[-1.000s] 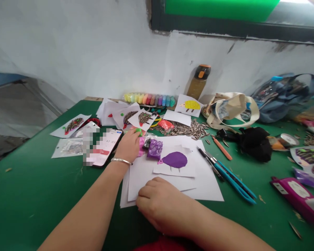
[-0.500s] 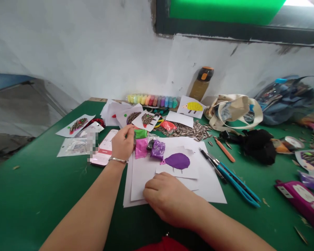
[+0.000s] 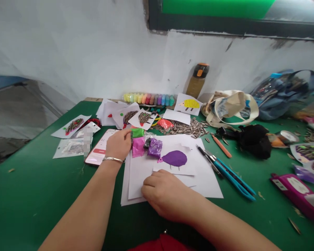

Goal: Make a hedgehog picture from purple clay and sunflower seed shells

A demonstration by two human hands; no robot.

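My left hand (image 3: 118,145) is closed, its fingertips at the left edge of a green clay packet (image 3: 137,132); whatever they pinch is hidden. A pink clay packet (image 3: 138,146) and a purple clay packet (image 3: 155,147) lie to its right. On the stacked white sheets (image 3: 209,190) rests a small white card (image 3: 191,170) bearing a flat purple hedgehog shape (image 3: 175,158) with a pink snout and drawn legs. Curled at that card's near edge is my right hand (image 3: 159,193); its fingers bend under, out of sight. Left of the sheets lies a phone (image 3: 97,153), partly behind my left hand.
Sunflower seeds (image 3: 188,129) are heaped behind the sheets, near a red packet (image 3: 165,123). Blue tweezers (image 3: 235,181), a dark pen (image 3: 206,157) and an orange tool (image 3: 222,146) lie to the right. Farther back stand a bottle (image 3: 196,83) and a tote bag (image 3: 229,108).
The whole view has shifted slightly, so the table's things appear a little farther left. Both hands keep nearly the same places beside the packets and the card.
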